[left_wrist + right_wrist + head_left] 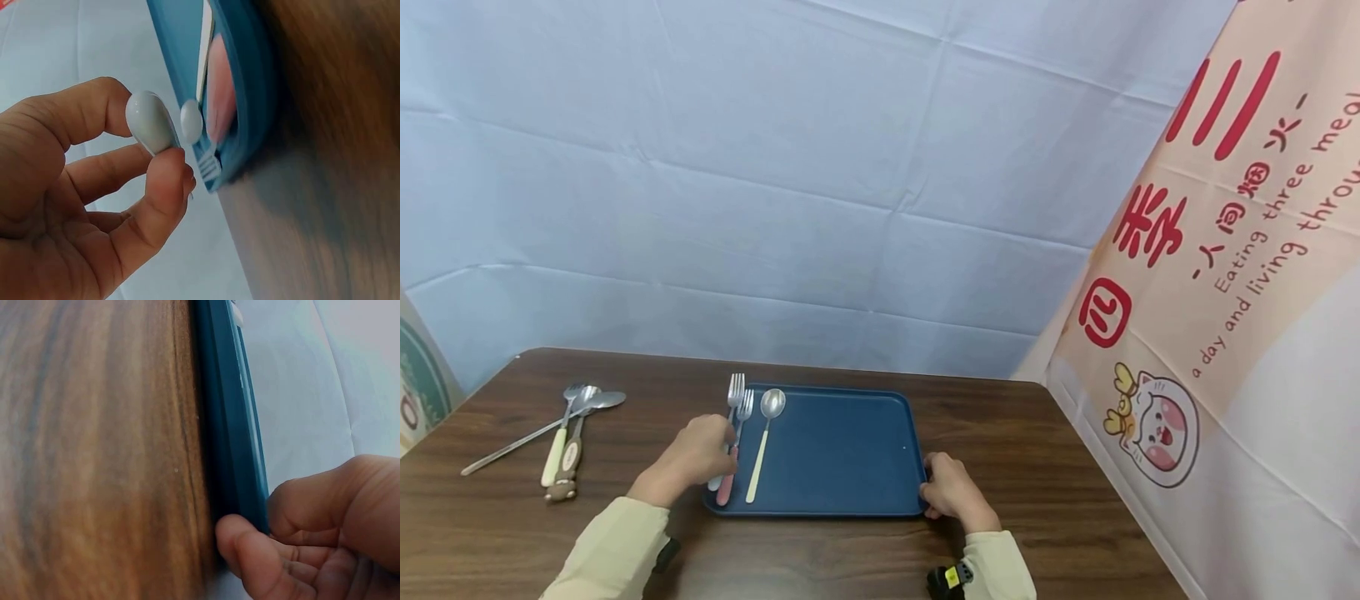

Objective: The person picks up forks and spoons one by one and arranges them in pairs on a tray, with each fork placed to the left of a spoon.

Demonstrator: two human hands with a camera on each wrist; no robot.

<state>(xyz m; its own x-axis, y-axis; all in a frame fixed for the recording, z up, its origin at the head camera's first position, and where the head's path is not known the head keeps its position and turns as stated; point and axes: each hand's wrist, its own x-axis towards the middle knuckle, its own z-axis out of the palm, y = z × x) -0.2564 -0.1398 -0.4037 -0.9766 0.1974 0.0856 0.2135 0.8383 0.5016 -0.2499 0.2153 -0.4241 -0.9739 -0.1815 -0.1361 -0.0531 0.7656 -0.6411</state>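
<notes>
Left fingers (94,111) hide the middle of the white-handled fork (736,392).

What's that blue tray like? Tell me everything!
The dark-blue, rectangular, plastic-looking tray has rounded corners and a low raised rim. It lies on the brown wood-look table. The person's right-hand grip holds its edge by the near right corner. A cream-handled silver spoon and a pink-handled silver fork rest inside, toward its left end.
</notes>
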